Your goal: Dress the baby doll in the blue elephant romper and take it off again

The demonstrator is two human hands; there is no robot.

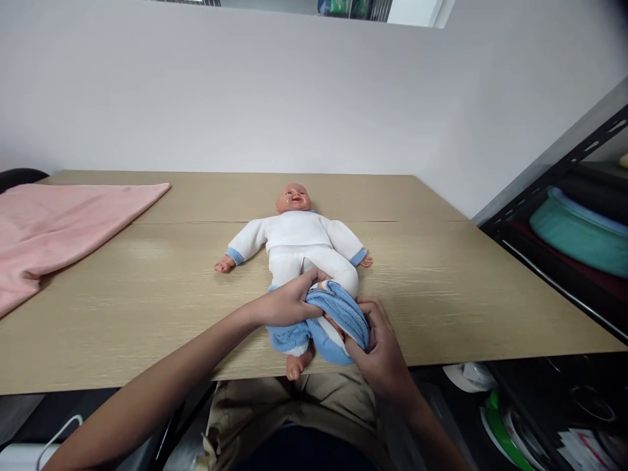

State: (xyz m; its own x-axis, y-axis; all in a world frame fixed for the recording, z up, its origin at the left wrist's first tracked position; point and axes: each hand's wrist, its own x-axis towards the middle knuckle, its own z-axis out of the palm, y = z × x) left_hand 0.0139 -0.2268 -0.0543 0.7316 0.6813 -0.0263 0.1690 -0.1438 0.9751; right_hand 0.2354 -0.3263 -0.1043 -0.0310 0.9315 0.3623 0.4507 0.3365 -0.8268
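Note:
A baby doll [297, 229] in a white top with blue cuffs and white trousers lies on its back, its feet toward me. Blue fluffy cloth [289, 337] surrounds its lower leg on the left, with the bare foot showing below. Around the other foot, a blue garment part [341, 311] is bunched up. My left hand [294, 302] grips the upper left edge of that bunched part, fingers closed. On its right side my right hand [380, 347] pinches the cloth between thumb and fingers. The doll's foot is mostly hidden inside the cloth.
The doll lies on a wooden table [441, 294], near its front edge. A pink cloth [63, 229] is spread at the left. At the right stands a black shelf [554, 288] with a folded teal item [579, 232]. A white wall [245, 91] rises behind the table.

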